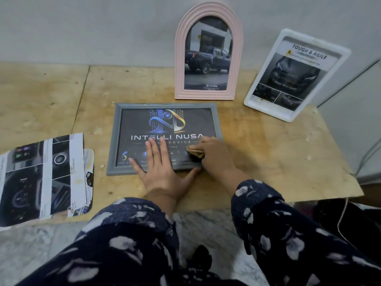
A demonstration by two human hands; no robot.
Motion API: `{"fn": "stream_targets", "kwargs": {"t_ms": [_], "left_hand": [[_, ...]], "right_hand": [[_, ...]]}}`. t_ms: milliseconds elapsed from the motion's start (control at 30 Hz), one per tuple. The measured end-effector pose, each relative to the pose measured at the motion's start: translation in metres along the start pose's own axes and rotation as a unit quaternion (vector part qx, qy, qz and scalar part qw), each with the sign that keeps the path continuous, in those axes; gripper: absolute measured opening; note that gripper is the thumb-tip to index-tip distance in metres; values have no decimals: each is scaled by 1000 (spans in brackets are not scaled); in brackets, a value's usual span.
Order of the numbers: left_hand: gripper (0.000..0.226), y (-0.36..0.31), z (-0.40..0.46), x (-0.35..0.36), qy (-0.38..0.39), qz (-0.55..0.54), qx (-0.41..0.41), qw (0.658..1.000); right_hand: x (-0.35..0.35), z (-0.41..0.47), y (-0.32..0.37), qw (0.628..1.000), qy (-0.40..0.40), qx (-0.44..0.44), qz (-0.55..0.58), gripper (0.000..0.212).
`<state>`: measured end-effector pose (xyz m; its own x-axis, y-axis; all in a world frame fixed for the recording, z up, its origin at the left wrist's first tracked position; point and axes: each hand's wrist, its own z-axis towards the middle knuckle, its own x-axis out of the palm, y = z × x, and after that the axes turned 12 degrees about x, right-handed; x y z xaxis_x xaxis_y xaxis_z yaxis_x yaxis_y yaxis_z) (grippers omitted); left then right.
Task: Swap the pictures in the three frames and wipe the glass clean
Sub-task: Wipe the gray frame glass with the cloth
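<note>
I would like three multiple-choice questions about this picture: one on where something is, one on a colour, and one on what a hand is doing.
1. Where does the grey frame lie?
A. flat on the board
B. leaning on the wall
C. on the papers

2. What colour is the arched frame?
A. white
B. pink
C. grey

3. What does the right hand do?
A. hangs idle
B. lifts the white frame
C. holds a cloth on the glass

Answers:
1 A, it lies face up on the board.
2 B, its ribbed border is pink.
3 C, its fingers curl round the cloth on the glass, while the left hand presses flat beside it.
</note>
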<state>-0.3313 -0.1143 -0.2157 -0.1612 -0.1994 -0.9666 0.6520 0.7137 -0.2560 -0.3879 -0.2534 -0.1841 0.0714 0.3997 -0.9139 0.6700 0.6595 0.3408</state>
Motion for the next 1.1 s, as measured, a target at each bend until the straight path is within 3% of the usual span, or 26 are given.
{"fn": "stream_targets", "kwargs": {"t_ms": [100, 300, 433, 567, 700, 867, 1000, 1100], "left_hand": [[126, 1, -2, 0, -13, -11, 9, 1000], [117, 5, -3, 2, -16, -17, 22, 999], [86, 15, -7, -7, -27, -79, 61, 995], [68, 47, -3, -19, -90, -84, 65, 990], [75, 98, 3, -33, -82, -48, 11, 995], [100, 123, -8, -35, -18, -100, 26, 994], [111, 127, -14, -33, -4, -127, 42, 991], [116, 127, -14, -33, -2, -114, 40, 993]], "right_hand": [[-8, -8, -4, 996, 12, 52, 70, 44], [-7, -28, -21, 965, -119, 149, 182, 42], [7, -63, -27, 936, -230, 211, 165, 46], [27, -84, -15, 912, -312, 240, 113, 33], [33, -85, -4, 915, -327, 223, 78, 31], [22, -80, -10, 927, -267, 260, 36, 28], [31, -83, -10, 908, -321, 269, 16, 31], [27, -77, -11, 928, -257, 269, -7, 28]]}}
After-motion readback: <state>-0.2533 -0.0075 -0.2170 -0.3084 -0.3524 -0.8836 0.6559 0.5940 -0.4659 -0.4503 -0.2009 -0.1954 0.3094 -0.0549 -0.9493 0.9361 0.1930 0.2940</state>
